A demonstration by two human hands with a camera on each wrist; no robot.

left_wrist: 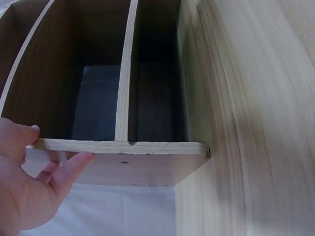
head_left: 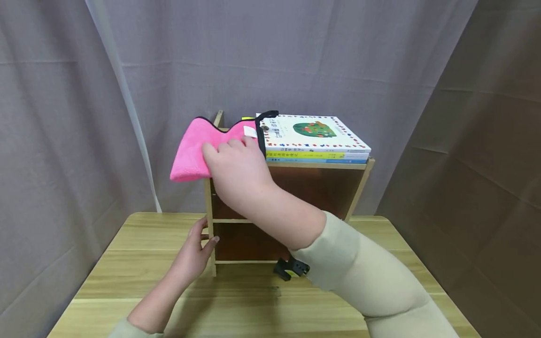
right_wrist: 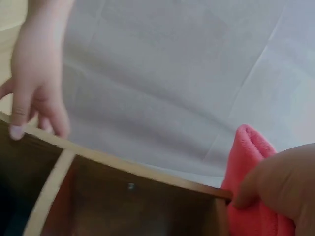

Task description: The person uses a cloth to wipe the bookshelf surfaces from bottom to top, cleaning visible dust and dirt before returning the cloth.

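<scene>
My right hand holds a fluffy pink cloth with black edging over the top left corner of a small wooden shelf. In the right wrist view, the thumb presses the cloth beside the shelf's corner; the fingertips are hidden. Lower down, my left hand grips the shelf's left side panel. Its thumb and fingers lie on either side of the panel's front edge in the left wrist view.
Several books lie stacked on the shelf top, right of the cloth. The shelf stands on a wooden table. Grey curtains hang behind and at both sides. A small black bracket shows by the right cuff.
</scene>
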